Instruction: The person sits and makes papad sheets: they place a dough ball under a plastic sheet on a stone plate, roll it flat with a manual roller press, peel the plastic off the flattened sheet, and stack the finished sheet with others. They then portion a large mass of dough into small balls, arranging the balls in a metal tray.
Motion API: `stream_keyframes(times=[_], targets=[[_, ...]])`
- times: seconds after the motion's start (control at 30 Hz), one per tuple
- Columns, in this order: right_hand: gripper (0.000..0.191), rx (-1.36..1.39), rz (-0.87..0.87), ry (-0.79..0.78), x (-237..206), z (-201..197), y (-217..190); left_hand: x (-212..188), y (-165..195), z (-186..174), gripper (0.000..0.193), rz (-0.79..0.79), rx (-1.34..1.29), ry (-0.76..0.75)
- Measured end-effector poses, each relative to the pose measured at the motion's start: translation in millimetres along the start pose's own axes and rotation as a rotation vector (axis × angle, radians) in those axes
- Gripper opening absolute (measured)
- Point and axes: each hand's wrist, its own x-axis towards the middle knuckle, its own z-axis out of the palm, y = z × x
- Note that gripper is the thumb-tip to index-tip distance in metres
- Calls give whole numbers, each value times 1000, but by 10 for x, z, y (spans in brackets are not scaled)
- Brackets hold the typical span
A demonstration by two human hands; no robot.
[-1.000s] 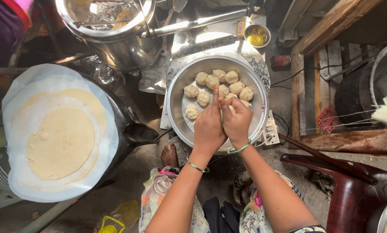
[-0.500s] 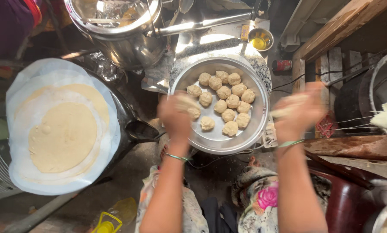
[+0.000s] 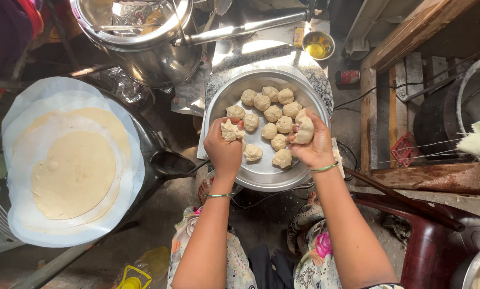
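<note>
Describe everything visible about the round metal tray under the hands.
The metal tray is round, shallow and silvery, with a raised rim, resting on a speckled slab. About a dozen pale dough balls lie loosely clustered inside. The left hand and right hand are above its near half, each gripping a dough piece.

The pot runs off the top edge — its contents are only glare. The left hand wraps its dough lump, hiding most of it; the right hand likewise covers part of its lump. Both arms are cut off below.
</note>
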Motion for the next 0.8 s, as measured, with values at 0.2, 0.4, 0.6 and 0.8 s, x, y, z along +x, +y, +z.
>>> stream_keyframes(times=[0.2, 0.4, 0.6, 0.8], targets=[[28, -19, 62, -27, -32, 107, 132, 3, -1, 11, 13, -29, -16, -12], [36, -151, -58, -68, -22, 121, 185, 0, -6, 8, 13, -26, -39, -17], [30, -104, -41, 12, 36, -5, 209, -6, 5, -10, 16, -27, -41, -14], [59, -45, -23, -279, -12, 65, 210, -29, 22, -1, 16, -53, -60, -25]])
